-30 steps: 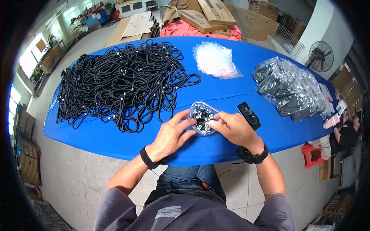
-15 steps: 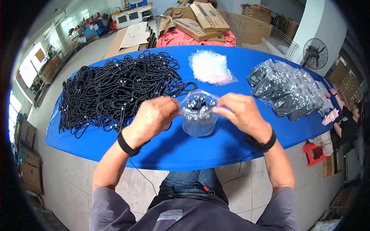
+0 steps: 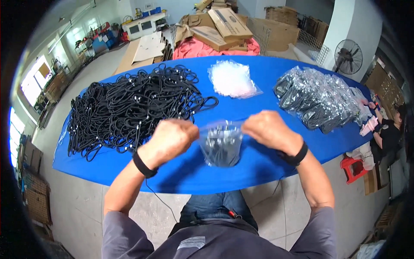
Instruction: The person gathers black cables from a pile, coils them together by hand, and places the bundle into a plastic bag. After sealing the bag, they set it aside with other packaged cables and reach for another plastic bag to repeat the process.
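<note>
Between my hands hangs a clear plastic bag (image 3: 221, 149) with black cords and shiny metal ends inside. My left hand (image 3: 174, 139) is closed on its upper left corner, and my right hand (image 3: 268, 130) pinches the upper right corner. The bag's top edge is pulled straight between them; its lower part is over the blue tabletop. Just beyond my left hand spreads a large heap of black elastic cord loops (image 3: 133, 108) with small silvery ends. A stack of flat clear bags (image 3: 233, 80) lies farther back in the middle.
Filled bags of black cords (image 3: 319, 99) are piled on the right of the blue-covered table (image 3: 207, 177). Beyond that pile a person (image 3: 390, 134) is at work, near a red stool (image 3: 353, 169). A black fan (image 3: 348, 57) and cardboard boxes (image 3: 228, 28) stand behind.
The bag's mouth was round and open, showing the metal ends; now it is drawn flat and taut. My hands and the bag have come slightly lower in the view.
</note>
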A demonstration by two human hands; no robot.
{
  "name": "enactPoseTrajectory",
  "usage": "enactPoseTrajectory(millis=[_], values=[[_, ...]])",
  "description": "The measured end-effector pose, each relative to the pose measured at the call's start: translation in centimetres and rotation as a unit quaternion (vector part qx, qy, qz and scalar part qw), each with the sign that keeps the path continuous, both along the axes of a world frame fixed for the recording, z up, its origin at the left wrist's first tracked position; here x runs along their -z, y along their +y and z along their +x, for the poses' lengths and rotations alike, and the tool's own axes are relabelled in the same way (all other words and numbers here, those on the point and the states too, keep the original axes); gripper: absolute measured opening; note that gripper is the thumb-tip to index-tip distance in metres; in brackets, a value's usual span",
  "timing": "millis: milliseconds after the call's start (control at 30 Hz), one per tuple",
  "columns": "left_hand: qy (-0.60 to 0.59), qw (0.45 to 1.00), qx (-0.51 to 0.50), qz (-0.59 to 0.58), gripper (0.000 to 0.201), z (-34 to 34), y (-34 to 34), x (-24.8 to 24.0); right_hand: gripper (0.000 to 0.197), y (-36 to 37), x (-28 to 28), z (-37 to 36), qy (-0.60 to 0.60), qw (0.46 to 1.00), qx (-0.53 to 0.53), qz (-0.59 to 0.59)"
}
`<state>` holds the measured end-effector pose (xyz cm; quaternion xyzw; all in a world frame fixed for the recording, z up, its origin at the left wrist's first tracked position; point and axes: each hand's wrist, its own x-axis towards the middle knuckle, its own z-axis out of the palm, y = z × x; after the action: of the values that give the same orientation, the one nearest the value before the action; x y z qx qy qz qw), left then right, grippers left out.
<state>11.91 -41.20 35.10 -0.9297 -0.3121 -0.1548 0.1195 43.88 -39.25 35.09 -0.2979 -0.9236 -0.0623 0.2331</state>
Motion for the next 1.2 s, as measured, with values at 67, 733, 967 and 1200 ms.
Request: enactPoseTrajectory(millis=[67, 733, 967, 1200], values=[[-0.042, 0.997, -0.027, 0.054, 0.010, 0.3, -1.0, -1.9, 0.011, -0.7, 0.2, 0.1, 0.020, 1.000, 0.007, 0.018], [0.101, 0.992, -0.076, 0.011, 0.008, -0.8, 0.8, 2.2, 0.011, 1.9, 2.9, -1.1, -0.063, 0.995, 0.051, -0.062], [0.067, 0.994, -0.076, 0.042, 0.008, -1.4, 2.1, 1.2, 0.015, 2.8, 2.4, -1.4, -0.056, 0.989, 0.086, -0.109], [0.018, 0.997, -0.072, 0.023, 0.016, -2.8, 3.1, 0.4, 0.025, 3.3, 1.8, -2.5, 0.018, 0.994, 0.027, -0.101]])
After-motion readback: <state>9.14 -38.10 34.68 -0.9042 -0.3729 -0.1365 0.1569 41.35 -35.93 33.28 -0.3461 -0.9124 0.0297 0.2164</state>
